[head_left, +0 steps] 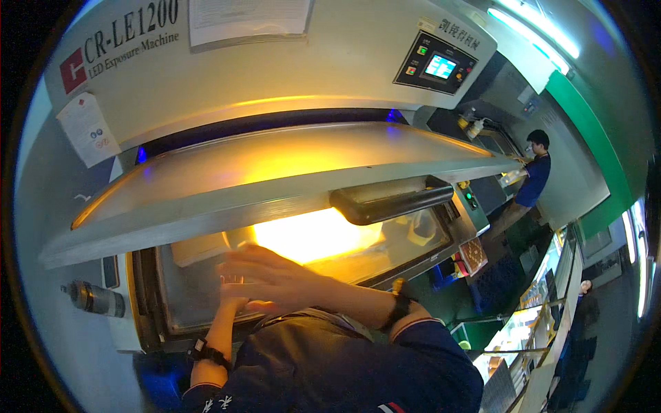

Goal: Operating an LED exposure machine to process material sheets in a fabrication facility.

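A large exposure machine [275, 76] stands before me with its hinged lid [206, 210] raised. The lid carries a black handle [392, 199] on its front edge. Under it, a bright yellow-white glow lights the framed glass bed [196, 296]. My right hand [272, 277] reaches across to the left over the near part of the bed, fingers stretched out and slightly blurred, with nothing visible in it. My left hand [234, 294] is just below and partly behind it, most of its fingers hidden. Whether the two hands touch, I cannot tell.
A control panel [435, 65] with a lit screen is at the upper right. A cylindrical canister [96, 299] sits at the left side. Green-lit buttons [470, 198] are right of the bed. Farther right, a person [533, 175] in dark blue stands at another station.
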`<state>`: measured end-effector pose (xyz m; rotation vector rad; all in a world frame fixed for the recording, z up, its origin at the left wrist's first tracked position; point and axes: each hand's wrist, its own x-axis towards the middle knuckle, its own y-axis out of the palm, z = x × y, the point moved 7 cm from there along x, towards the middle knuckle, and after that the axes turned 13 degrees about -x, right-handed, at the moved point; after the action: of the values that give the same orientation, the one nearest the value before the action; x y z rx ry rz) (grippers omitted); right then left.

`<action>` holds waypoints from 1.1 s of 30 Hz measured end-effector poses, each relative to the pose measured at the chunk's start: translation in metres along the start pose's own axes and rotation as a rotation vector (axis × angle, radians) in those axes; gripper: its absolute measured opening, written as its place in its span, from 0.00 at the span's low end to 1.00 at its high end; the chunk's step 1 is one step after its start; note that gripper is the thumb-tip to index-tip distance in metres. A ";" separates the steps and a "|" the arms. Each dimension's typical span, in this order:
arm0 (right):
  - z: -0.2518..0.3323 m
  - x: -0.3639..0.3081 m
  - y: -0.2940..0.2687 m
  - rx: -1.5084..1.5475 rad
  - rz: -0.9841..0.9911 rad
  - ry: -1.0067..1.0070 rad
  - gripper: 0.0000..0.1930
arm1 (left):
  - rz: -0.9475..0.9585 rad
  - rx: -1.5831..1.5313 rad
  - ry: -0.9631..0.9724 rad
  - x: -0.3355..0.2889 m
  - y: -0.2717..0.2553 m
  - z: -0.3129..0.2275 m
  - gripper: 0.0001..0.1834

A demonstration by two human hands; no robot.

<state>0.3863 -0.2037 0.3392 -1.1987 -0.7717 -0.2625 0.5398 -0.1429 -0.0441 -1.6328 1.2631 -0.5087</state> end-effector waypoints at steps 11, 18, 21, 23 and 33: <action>0.038 -0.167 -0.180 -1.095 -0.509 0.926 0.34 | -0.146 0.023 0.203 -0.012 0.019 0.004 0.40; 0.217 -0.384 -0.238 -1.432 -0.120 1.830 0.40 | -0.470 0.284 0.400 0.010 0.040 0.005 0.34; 0.339 -0.495 -0.258 -1.497 -0.015 2.200 0.44 | -0.294 0.323 0.252 0.023 0.052 0.006 0.35; 0.399 -0.536 -0.278 -1.525 0.106 2.397 0.45 | -0.231 0.345 0.165 0.027 0.044 0.024 0.35; 0.609 -0.708 -0.391 -1.628 0.165 2.892 0.40 | -0.051 0.468 -0.081 -0.008 0.086 -0.047 0.36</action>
<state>-0.5879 0.0561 0.2506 0.7096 -2.3728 1.8559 0.4574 -0.1551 -0.0963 -1.2775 0.9561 -0.7034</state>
